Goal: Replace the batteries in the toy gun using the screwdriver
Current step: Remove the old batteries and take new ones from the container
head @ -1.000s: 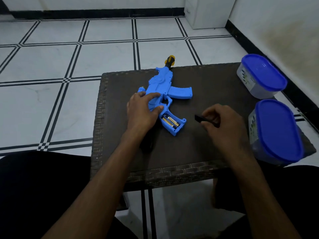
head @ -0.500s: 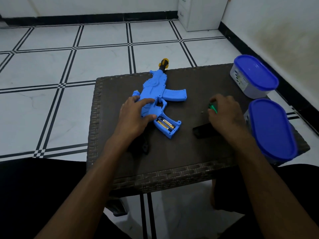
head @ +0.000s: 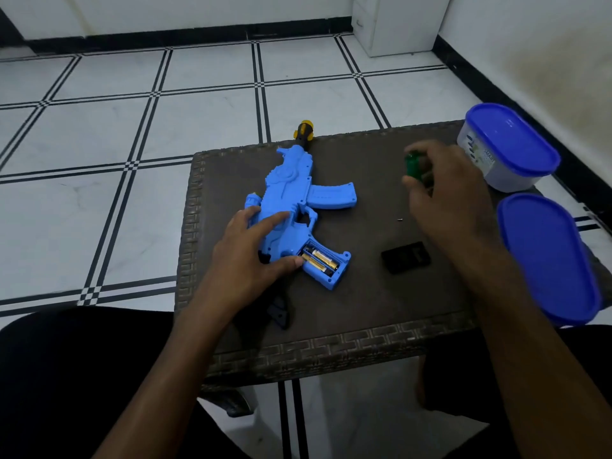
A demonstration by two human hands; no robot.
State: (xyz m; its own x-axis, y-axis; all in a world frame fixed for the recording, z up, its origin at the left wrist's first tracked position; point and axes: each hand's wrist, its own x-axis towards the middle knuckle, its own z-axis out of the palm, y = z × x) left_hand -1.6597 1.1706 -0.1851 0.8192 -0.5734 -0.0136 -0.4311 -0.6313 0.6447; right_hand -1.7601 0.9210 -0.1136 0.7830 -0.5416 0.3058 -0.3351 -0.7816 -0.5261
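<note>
Blue toy gun (head: 298, 207) flat on dark woven desk (head: 347, 313), muzzle toward 12 o'clock, grip compartment open at 5 o'clock with two batteries (head: 319, 258) exposed. Left hand (head: 255, 256) spread flat over the gun's rear body, fingers straight, thumb beside the batteries. Black cover (head: 405, 257) loose at 3 o'clock of the grip, tiny screw (head: 400, 219) just beyond. Right hand (head: 443, 193) at 2 o'clock, curled round green screwdriver handle (head: 414, 165). Two blue-lidded containers (head: 510, 147) along the desk's 3 o'clock edge.
</note>
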